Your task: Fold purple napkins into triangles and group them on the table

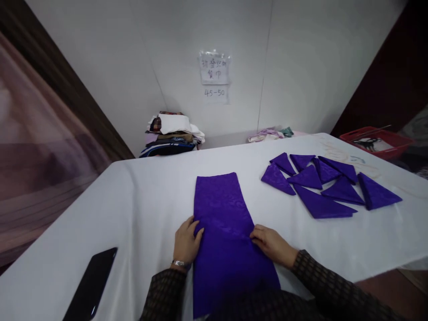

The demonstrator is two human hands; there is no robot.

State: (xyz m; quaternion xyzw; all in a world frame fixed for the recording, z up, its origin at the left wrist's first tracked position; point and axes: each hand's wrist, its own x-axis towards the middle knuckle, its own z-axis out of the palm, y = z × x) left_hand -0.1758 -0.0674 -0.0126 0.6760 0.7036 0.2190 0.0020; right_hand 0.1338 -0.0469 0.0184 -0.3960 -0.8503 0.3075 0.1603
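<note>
A long purple cloth napkin (224,249), with a faint woven pattern, lies lengthwise on the white-covered table (157,200), its near end running down to my body. My left hand (186,240), with a silvery band at the wrist, rests at its left edge, fingers a little apart and tips on the fabric. At the right edge, my right hand (272,243) pinches the cloth between thumb and fingers. Several purple napkins folded into triangles (343,191) are spread out to the right, some overlapping.
A black phone (92,283) lies at the front left. Stacked clothes (174,133) and a smaller fabric heap (267,134) sit along the back wall. Beyond the right rear edge is a red basket (394,145). Paper signs (215,73) hang on the wall; a sheer curtain (43,147) drapes at left.
</note>
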